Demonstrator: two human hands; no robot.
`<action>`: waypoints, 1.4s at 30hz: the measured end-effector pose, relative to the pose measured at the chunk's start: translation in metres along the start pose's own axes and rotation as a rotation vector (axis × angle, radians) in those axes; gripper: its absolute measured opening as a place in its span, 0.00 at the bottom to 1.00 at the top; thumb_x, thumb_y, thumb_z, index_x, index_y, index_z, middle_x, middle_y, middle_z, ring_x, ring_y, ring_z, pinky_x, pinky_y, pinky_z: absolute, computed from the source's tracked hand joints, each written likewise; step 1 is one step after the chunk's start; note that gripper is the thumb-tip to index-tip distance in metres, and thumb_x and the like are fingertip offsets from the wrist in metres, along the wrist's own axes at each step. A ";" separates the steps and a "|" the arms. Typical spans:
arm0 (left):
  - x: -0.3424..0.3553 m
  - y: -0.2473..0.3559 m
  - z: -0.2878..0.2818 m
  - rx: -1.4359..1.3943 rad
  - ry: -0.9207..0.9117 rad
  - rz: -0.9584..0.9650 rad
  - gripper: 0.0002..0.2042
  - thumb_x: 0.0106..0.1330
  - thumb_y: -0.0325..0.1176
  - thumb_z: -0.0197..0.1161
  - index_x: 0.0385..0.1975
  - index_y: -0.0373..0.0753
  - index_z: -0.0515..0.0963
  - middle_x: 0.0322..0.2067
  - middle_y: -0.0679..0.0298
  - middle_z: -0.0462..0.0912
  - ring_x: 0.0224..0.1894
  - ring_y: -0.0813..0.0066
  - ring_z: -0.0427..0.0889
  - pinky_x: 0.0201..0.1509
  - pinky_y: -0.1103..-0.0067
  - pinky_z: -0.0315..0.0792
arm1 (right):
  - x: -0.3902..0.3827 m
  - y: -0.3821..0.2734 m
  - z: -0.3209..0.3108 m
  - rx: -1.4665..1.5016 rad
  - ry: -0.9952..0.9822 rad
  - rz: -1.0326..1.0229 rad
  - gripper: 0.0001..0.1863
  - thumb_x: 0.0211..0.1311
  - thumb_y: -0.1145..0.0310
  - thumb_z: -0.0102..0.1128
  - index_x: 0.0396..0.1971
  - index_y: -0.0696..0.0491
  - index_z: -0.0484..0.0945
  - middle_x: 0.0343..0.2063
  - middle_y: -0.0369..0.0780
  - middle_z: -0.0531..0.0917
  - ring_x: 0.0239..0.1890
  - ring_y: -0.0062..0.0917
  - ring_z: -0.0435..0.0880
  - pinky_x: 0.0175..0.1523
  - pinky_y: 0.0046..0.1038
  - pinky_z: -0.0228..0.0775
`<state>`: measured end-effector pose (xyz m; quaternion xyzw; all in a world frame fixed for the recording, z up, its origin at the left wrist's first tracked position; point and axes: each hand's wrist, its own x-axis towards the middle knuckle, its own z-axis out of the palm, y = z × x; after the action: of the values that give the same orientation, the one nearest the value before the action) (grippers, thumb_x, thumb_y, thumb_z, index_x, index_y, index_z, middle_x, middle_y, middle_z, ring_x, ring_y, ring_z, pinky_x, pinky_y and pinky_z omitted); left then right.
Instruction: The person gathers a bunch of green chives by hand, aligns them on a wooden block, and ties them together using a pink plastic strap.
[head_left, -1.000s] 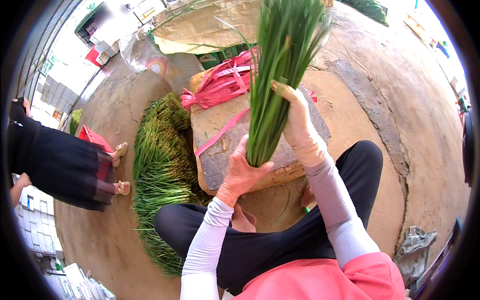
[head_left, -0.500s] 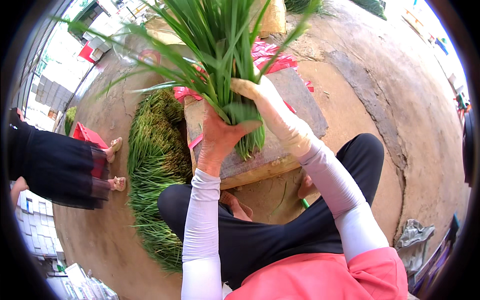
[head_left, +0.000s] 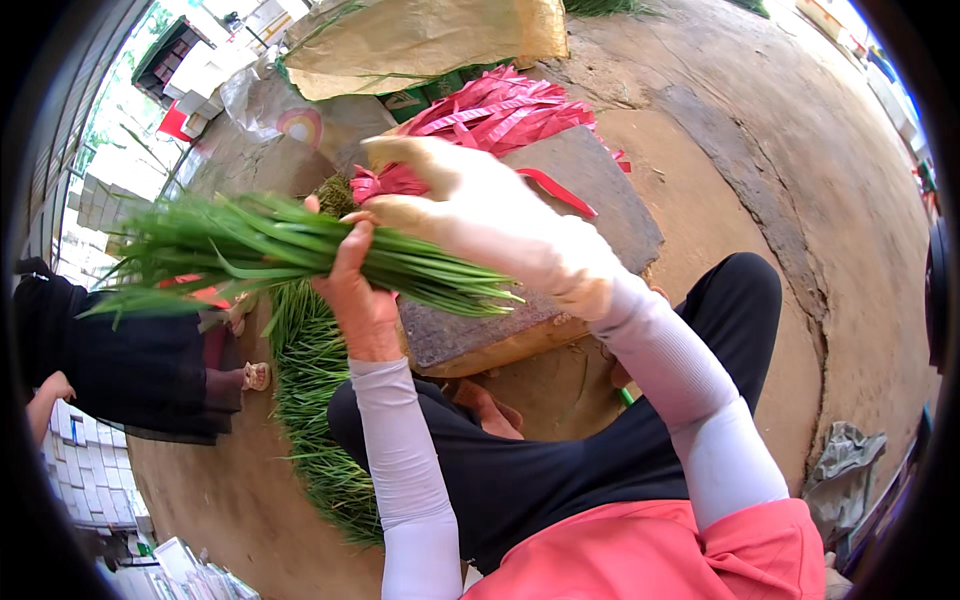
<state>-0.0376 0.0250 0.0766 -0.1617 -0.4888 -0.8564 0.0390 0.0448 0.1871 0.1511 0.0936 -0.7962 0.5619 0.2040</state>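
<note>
Clamping the fingers and thumb of the left hand point(head_left: 355, 300) around a bundle of green stalks point(head_left: 440, 270), left of centre in the frame. Holding it nearly level, pointing the loose leaves toward the left edge and the narrower stem ends toward the centre, over the left part of a low block surface point(head_left: 620, 230). Reaching in from the right with the right hand point(head_left: 470, 200), holding its fingers apart, looking blurred; cannot tell whether touching the stalks or hanging just beside them.

Probably risking slipped outer stalks if easing the left grip, since seeming to carry the whole bundle with that hand alone. Risking more uneven stem ends too, already showing some stagger at the tips, if gripping loosely while turning the bundle. Possibly bending or tearing leaves if brushing them roughly with the spread fingers. Risking dragging a loose pink strip point(head_left: 560, 190) askew, lying close above the right forearm in the picture, or disturbing the pile of pink strips point(head_left: 510, 110) at upper centre, if sweeping the arm upward. Possibly shedding stray stalks onto the green heap point(head_left: 310, 370) at lower left, if loosening there.
</note>
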 end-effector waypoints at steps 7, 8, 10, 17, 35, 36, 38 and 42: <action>0.000 0.019 -0.069 -0.423 0.154 -0.062 0.20 0.63 0.25 0.63 0.56 0.40 0.71 0.33 0.63 0.82 0.38 0.65 0.82 0.62 0.56 0.70 | -0.085 0.094 0.017 -0.074 0.008 0.545 0.27 0.57 0.51 0.57 0.51 0.54 0.75 0.39 0.48 0.84 0.45 0.41 0.82 0.53 0.33 0.71; 0.002 0.020 -0.075 -0.463 0.184 -0.094 0.11 0.64 0.27 0.62 0.46 0.38 0.77 0.31 0.63 0.82 0.37 0.64 0.83 0.60 0.58 0.73 | -0.098 0.121 0.022 0.048 0.089 0.538 0.16 0.61 0.56 0.55 0.38 0.54 0.80 0.26 0.41 0.84 0.30 0.32 0.84 0.40 0.30 0.74; 0.000 0.026 -0.095 -0.531 0.175 -0.150 0.05 0.64 0.29 0.63 0.38 0.38 0.79 0.29 0.61 0.83 0.37 0.64 0.83 0.61 0.58 0.72 | -0.110 0.118 0.021 0.365 0.260 0.650 0.10 0.64 0.65 0.55 0.31 0.56 0.81 0.20 0.35 0.80 0.22 0.18 0.77 0.30 0.23 0.70; -0.011 0.034 -0.109 -0.582 0.199 -0.184 0.11 0.67 0.39 0.61 0.28 0.37 0.80 0.30 0.56 0.83 0.42 0.58 0.81 0.63 0.54 0.68 | -0.108 0.096 0.026 0.768 0.129 0.647 0.23 0.63 0.63 0.60 0.53 0.61 0.72 0.47 0.45 0.79 0.40 0.28 0.83 0.49 0.25 0.74; -0.020 0.037 -0.147 -0.656 0.069 -0.079 0.15 0.69 0.38 0.53 0.27 0.33 0.79 0.29 0.56 0.81 0.49 0.52 0.76 0.69 0.54 0.58 | -0.099 0.077 0.078 0.704 -0.082 0.692 0.15 0.63 0.66 0.56 0.43 0.62 0.76 0.31 0.41 0.82 0.30 0.22 0.81 0.36 0.22 0.74; -0.019 0.038 -0.143 -0.641 0.080 -0.062 0.15 0.68 0.38 0.53 0.27 0.33 0.79 0.28 0.56 0.81 0.47 0.54 0.77 0.70 0.55 0.58 | -0.096 0.069 0.082 0.824 0.005 0.734 0.11 0.61 0.67 0.56 0.36 0.60 0.79 0.23 0.38 0.80 0.24 0.18 0.78 0.28 0.21 0.72; -0.024 0.037 -0.136 -0.592 0.158 -0.079 0.14 0.68 0.36 0.53 0.26 0.34 0.79 0.27 0.58 0.80 0.39 0.63 0.79 0.71 0.59 0.59 | -0.098 0.069 0.077 0.744 0.027 0.797 0.10 0.61 0.68 0.56 0.35 0.58 0.80 0.22 0.38 0.80 0.22 0.17 0.78 0.27 0.20 0.71; -0.020 0.033 -0.159 -0.669 0.103 -0.087 0.13 0.66 0.36 0.55 0.27 0.33 0.79 0.29 0.57 0.81 0.48 0.56 0.77 0.70 0.55 0.58 | -0.122 0.103 0.046 0.512 0.136 0.628 0.08 0.62 0.71 0.55 0.29 0.58 0.81 0.19 0.35 0.78 0.17 0.15 0.74 0.24 0.18 0.67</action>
<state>-0.0496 -0.1292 0.0225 -0.1011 -0.1849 -0.9771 -0.0281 0.1051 0.1706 -0.0026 -0.1436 -0.6052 0.7817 0.0448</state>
